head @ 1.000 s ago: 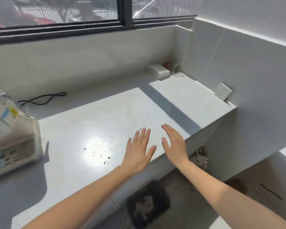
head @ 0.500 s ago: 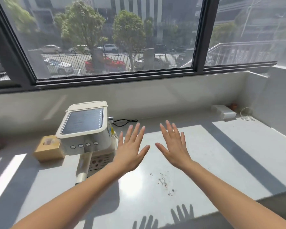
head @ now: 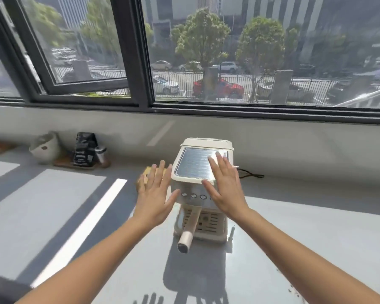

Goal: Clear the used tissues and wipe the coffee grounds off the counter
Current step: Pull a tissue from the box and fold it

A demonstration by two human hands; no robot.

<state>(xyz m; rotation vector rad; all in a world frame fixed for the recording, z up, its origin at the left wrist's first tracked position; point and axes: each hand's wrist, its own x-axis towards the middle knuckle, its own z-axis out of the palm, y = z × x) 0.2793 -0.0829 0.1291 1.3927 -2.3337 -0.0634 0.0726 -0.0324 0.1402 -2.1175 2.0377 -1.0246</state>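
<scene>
grey worktop (head: 97, 216) is seen under the left hand (head: 155, 195) and right hand (head: 225, 189), both held wide, empty, before a cream coffee machine (head: 201, 185).

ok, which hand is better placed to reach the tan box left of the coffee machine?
Left, probably: left hand is open right before the tan box; right hand, also open, is across the coffee machine.

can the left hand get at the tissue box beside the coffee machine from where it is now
Probably yes. The left hand is open and empty, held up right in front of the yellowish tissue box, which sits just left of the coffee machine. Nothing stands between them; the machine is off to the side.
</scene>
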